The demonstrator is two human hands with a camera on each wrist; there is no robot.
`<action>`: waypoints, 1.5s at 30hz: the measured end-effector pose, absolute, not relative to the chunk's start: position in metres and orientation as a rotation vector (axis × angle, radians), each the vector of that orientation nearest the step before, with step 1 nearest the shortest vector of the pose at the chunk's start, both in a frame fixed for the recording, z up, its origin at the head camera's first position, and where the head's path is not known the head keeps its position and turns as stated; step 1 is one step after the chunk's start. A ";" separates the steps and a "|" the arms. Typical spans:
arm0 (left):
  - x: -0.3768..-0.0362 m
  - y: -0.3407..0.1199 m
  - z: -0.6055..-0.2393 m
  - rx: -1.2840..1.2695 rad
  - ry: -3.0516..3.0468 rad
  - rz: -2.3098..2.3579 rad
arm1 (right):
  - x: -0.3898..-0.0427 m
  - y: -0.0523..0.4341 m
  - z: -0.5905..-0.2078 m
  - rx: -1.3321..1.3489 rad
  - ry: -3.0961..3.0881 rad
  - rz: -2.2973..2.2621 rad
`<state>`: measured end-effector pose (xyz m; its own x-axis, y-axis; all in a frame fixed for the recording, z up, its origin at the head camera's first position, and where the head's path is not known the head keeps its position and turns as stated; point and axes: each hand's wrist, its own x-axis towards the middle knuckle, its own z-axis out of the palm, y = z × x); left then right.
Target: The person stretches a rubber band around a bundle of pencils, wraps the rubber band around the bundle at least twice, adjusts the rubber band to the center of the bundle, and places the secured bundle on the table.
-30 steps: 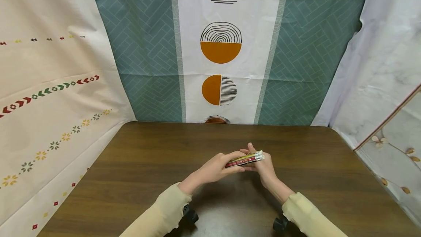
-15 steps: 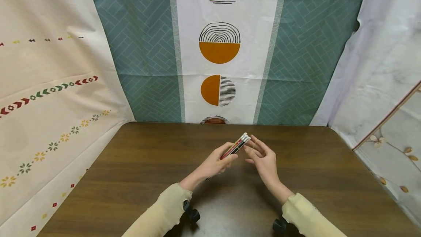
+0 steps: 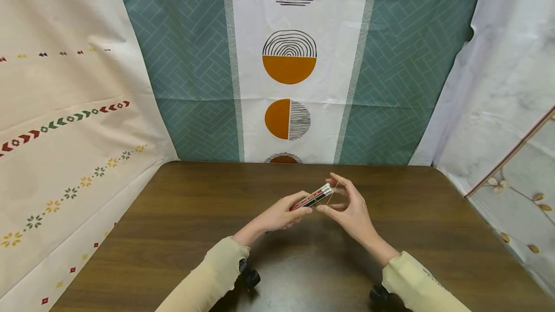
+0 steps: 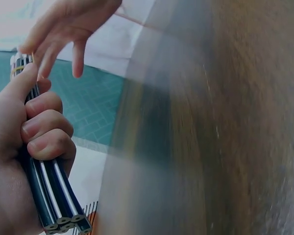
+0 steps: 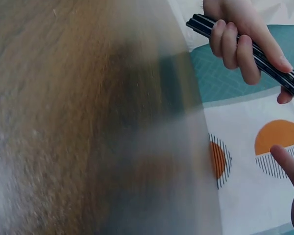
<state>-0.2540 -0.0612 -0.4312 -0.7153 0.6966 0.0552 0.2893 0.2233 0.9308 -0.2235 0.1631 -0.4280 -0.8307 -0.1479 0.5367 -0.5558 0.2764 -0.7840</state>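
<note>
My left hand (image 3: 279,213) grips a bundle of several pencils (image 3: 315,198) above the table, their white eraser ends pointing up and right. In the left wrist view, my fingers curl round the dark, striped barrels of the pencils (image 4: 56,188), whose unsharpened ends show at the bottom. A yellow rubber band (image 4: 18,69) circles the bundle near the erasers. Right at the eraser ends, my right hand (image 3: 356,213) has thumb and fingers spread, with a thin stretch of rubber band (image 3: 332,193) drawn taut between them. The right wrist view cuts off most of this hand.
A dark brown wooden table (image 3: 208,191) lies beneath both hands. Behind it hangs a green and white patterned cloth (image 3: 195,85), with light cloths at the left and right sides. A black wrist camera (image 3: 250,276) sits under the left sleeve.
The pencil bundle has swung from pointing right to pointing up and right. My right hand has come off the bundle's far side and spread, pulling the rubber band out past the erasers.
</note>
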 end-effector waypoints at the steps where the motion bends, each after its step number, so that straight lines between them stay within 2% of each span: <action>1: -0.255 -0.062 -0.432 0.920 2.130 1.478 | -0.224 0.163 -0.428 0.647 -2.195 1.553; 20: -0.259 -0.067 -0.422 1.053 2.356 1.164 | -0.224 0.164 -0.432 0.707 -2.216 1.389; 30: -0.257 -0.065 -0.420 1.163 2.384 1.013 | -0.205 0.157 -0.407 0.818 -2.238 1.398; 45: -0.257 -0.065 -0.418 1.224 2.494 0.905 | -0.207 0.161 -0.406 0.922 -2.388 1.308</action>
